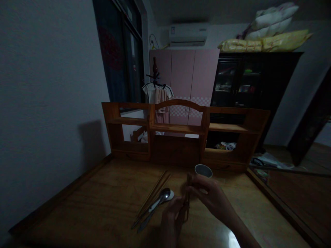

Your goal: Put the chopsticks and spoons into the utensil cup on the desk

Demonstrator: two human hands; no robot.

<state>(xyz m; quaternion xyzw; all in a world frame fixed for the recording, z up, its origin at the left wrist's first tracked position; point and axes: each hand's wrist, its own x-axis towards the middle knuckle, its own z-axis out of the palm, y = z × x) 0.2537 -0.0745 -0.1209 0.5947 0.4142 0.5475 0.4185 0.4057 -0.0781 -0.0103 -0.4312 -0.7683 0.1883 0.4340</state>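
Observation:
Over the wooden desk (103,193), my left hand (170,215) is closed around slender dark-brown sticks (189,181), whose exact kind is too dim to make out. My right hand (210,193) pinches their upper end between thumb and fingers. Just left of my hands lies a metal spoon (165,193), partly over a white spoon (171,195); their handles point toward the near left. A pair of light wooden chopsticks (153,193) rests alongside, slanting away. Behind my right hand stands a grey cup or bowl (203,170) with a pale rim, its lower part hidden.
A wooden shelf unit (177,129) runs along the desk's far edge. The white wall (51,103) borders the left side, and a raised wooden edge (274,203) the right. Beyond are a pink wardrobe (182,72), a coat stand (155,67) and a dark cabinet (274,82).

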